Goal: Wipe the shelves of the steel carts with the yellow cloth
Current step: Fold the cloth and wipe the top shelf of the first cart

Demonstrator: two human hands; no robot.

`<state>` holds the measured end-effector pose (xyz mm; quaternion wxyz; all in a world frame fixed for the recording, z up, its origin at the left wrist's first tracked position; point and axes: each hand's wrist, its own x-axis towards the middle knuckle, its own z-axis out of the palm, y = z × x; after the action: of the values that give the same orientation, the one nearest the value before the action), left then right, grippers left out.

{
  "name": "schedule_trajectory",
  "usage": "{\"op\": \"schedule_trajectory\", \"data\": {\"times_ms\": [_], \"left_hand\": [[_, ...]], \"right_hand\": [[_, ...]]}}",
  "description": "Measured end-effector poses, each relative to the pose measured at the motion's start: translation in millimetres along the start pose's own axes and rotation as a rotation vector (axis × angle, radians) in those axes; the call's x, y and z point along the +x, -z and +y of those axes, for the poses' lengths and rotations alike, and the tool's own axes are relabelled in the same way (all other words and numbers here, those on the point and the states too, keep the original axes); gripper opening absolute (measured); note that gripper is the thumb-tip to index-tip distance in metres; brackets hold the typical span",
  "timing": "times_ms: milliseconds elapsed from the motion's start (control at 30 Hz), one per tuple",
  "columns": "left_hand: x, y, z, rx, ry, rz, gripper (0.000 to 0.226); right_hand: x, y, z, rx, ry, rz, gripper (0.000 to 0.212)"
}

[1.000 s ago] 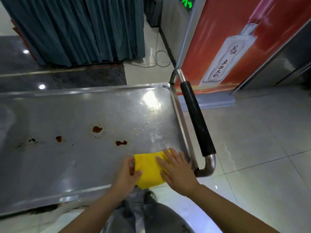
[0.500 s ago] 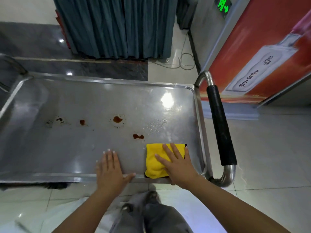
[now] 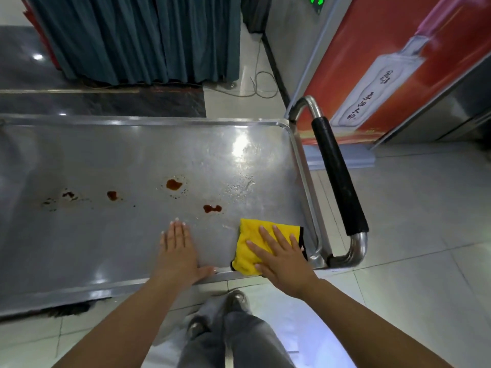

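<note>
The top shelf of the steel cart [image 3: 111, 160] fills the left and middle of the view. Several brown stains [image 3: 174, 184] and some water drops dot its surface. The folded yellow cloth [image 3: 248, 245] lies in the shelf's near right corner. My right hand [image 3: 281, 254] presses flat on the cloth with fingers spread. My left hand [image 3: 178, 251] rests flat on the bare steel to the left of the cloth, near the front rim, holding nothing.
The cart's handle with a black grip [image 3: 338, 176] runs along the right end. A red poster stand [image 3: 377, 70] is beyond it. Dark green curtains [image 3: 138, 38] and a loose cable [image 3: 261, 83] lie behind the cart. My legs [image 3: 228, 333] stand on pale floor tiles.
My left hand let go of the cloth and moved left onto the bare shelf. The cloth now lies spread a little farther onto the shelf under my right hand.
</note>
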<state>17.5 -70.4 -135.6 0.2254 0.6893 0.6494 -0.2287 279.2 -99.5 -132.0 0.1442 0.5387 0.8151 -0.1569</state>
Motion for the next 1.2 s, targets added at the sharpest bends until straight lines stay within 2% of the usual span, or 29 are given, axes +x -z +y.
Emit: {"op": "schedule_trajectory", "data": {"times_ms": [167, 300, 467, 733, 967, 1100, 1200], "left_hand": [[0, 0, -2, -0.029, -0.026, -0.038, 0.13], [5, -1, -3, -0.036, -0.01, -0.076, 0.133], [8, -3, -4, -0.061, 0.002, -0.128, 0.132], [11, -5, 3, -0.011, 0.079, -0.144, 0.131], [10, -5, 5, 0.005, 0.11, -0.139, 0.13], [10, -4, 3, 0.015, 0.108, -0.144, 0.129], [9, -1, 2, 0.015, 0.104, -0.134, 0.128]], "right_hand": [[13, 0, 6, -0.001, 0.006, -0.043, 0.057], [41, 3, 23, 0.003, 0.084, -0.037, 0.059], [97, 23, 47, -0.005, 0.171, -0.036, 0.062], [209, 75, 77, 0.069, 0.158, 0.0, 0.061], [268, 105, 112, 0.133, 0.013, 0.055, 0.06], [246, 93, 98, 0.197, -0.169, 0.129, 0.059], [208, 76, 84, 0.161, -0.147, 0.144, 0.059]]}}
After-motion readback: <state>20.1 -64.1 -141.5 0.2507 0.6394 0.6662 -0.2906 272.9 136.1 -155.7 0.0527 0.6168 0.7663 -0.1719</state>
